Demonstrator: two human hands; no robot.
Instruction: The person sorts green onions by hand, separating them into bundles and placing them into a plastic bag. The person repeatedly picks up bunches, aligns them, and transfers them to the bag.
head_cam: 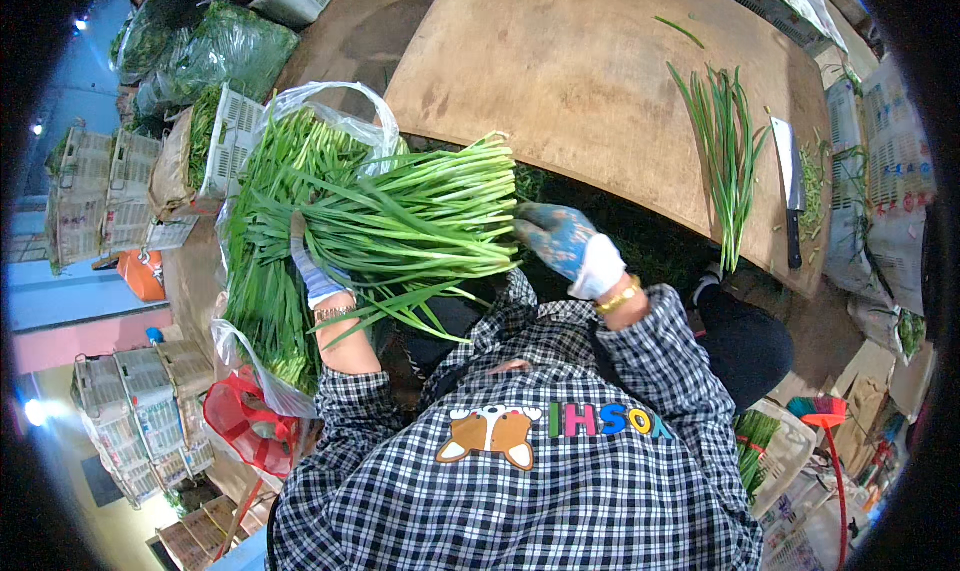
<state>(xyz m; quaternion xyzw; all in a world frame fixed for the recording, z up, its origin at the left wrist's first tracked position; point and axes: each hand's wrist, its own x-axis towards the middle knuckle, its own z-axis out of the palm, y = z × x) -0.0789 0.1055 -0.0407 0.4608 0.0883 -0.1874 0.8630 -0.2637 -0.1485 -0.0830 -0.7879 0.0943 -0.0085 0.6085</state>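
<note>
My left hand [313, 265], in a glove, grips a large bundle of garlic chives [427, 211] near its leafy middle, with the pale cut ends towards the right. Right beside those ends is my right hand [559, 242] in a blue patterned glove; it looks empty, its fingers close together. Behind the bundle, more chives [262, 293] fill a clear plastic bag [386, 117]. A smaller bunch of chives [724, 158] lies on the wooden board [547, 68], with a cleaver-like knife [787, 166] to its right.
Small cut pieces [811, 188] lie beyond the knife. Plastic crates [236, 139] and bagged greens [232, 45] stand at the left, more crates [847, 188] at the right. A red basket [247, 424] is at the lower left, a red-handled broom [825, 413] at the lower right.
</note>
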